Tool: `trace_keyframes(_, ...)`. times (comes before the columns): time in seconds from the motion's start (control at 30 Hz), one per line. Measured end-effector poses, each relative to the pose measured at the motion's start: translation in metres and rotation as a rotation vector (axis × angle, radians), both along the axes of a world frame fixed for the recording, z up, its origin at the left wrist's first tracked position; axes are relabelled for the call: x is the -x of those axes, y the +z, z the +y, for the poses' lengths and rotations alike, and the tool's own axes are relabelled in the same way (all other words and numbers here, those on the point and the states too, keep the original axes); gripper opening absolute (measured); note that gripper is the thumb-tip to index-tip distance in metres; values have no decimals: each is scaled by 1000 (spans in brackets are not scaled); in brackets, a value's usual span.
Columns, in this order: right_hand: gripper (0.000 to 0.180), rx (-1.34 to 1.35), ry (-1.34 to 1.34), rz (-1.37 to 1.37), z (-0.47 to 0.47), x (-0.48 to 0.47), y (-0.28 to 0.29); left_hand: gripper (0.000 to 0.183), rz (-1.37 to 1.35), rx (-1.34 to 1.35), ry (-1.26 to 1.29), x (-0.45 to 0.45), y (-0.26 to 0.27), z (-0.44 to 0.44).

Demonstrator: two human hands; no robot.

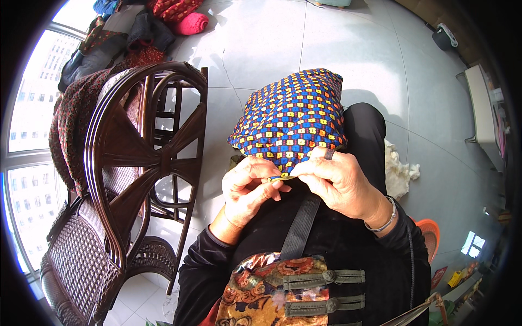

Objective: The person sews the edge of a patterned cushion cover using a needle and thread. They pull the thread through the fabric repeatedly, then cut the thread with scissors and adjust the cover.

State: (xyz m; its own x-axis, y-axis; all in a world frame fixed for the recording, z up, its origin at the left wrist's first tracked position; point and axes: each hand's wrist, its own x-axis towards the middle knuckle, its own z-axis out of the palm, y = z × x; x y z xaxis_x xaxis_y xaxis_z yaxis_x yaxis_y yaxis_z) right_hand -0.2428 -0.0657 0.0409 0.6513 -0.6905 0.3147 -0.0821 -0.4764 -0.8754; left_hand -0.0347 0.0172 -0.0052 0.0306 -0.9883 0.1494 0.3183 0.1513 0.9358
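Observation:
A stuffed cushion (293, 110) in blue fabric with yellow and orange patches rests on my lap. My left hand (251, 185) pinches its near edge between thumb and fingers. Just to the right, my right hand (338, 179) pinches the same edge, with a dark band around one finger. Between the two hands a short stretch of folded fabric edge (281, 177) shows. Whether a needle or thread is in my fingers is too small to tell.
A dark rattan chair (163, 161) with clothing draped over it stands at my left. Behind it lie heaped clothes (151, 32). White stuffing (397, 171) sits on the tiled floor (367, 61) by my right leg. An orange basket-like item (430, 238) is partly hidden behind my right arm.

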Motion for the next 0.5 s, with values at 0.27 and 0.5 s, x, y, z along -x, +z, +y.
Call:
trace_keyframes(0.27,11,-53,-12,-17,2,-2,-6,13,8,4,-17,-1,-2,-1)
trace_keyframes(0.5,6,-125,27,-18,-1,-2,-7,11,7,5,-32,-2,-1,-3)
